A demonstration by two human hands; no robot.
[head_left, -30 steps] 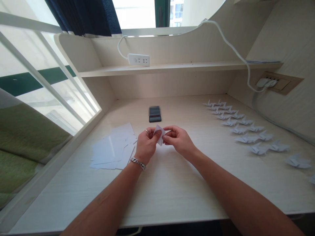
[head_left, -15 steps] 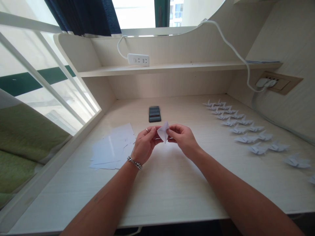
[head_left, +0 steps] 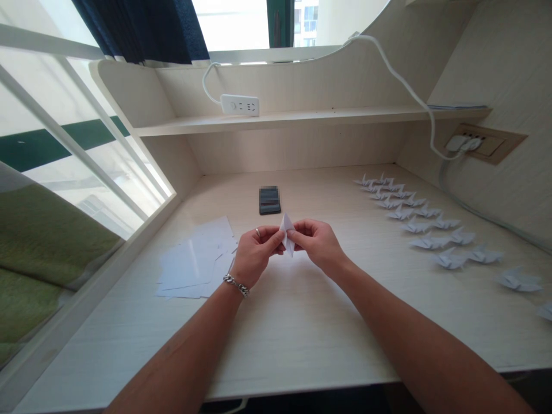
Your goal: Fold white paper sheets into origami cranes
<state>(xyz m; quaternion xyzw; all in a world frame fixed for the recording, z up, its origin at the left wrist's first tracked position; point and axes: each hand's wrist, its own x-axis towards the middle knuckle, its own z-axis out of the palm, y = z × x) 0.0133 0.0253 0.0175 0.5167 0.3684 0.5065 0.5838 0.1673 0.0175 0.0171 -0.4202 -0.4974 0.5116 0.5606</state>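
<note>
A small piece of folded white paper (head_left: 287,225), narrow and diamond-shaped with pointed ends at top and bottom, is held upright above the desk. My left hand (head_left: 257,247) pinches its left side between thumb and fingers; a ring and a chain bracelet show on this hand and wrist. From the right, my right hand (head_left: 317,241) grips the other side, its thumb on the paper's front. Both thumbs nearly meet at the middle of the paper. The fingertips behind it are partly hidden.
Loose white paper sheets (head_left: 190,261) lie on the desk at left. Several folded paper cranes (head_left: 431,241) stand in rows at right. A dark phone-like object (head_left: 269,201) lies beyond my hands. A power strip (head_left: 240,105) rests on the shelf (head_left: 302,118); a white cable (head_left: 405,83) hangs at right.
The folded paper has turned and looks narrower, with its lower point now showing below my thumbs. My hands have drawn slightly closer together around it.
</note>
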